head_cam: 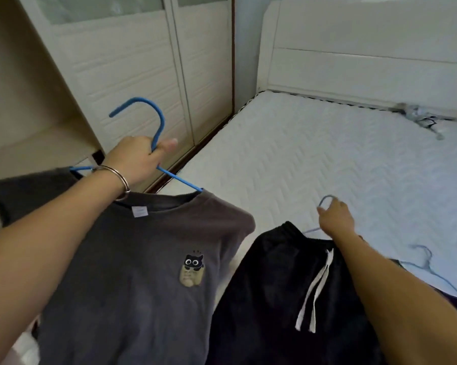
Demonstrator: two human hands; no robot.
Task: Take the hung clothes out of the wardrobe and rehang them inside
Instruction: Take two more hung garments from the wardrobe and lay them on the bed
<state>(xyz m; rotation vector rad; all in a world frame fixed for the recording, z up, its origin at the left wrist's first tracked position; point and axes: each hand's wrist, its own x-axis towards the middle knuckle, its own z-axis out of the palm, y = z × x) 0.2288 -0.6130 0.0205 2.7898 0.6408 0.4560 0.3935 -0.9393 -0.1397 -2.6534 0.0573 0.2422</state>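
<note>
My left hand [139, 159] grips the neck of a bright blue hanger [153, 117], its hook pointing up and left. A dark grey T-shirt [132, 272] with a small cat print hangs from it in front of me. My right hand [336, 218] holds the hook of a pale blue hanger [326, 200] just above the mattress. Black drawstring shorts [280, 293] with white cords hang on that hanger, lying partly on the bed edge. The open wardrobe [24, 101] is at the left, its inside mostly out of view.
A white quilted mattress [327, 154] with a white headboard [367, 54] fills the right. White sliding wardrobe doors [132, 64] stand behind my left hand. Another pale hanger [427, 262] lies on the bed at right. A small grey bundle with cords [419, 117] lies near the headboard.
</note>
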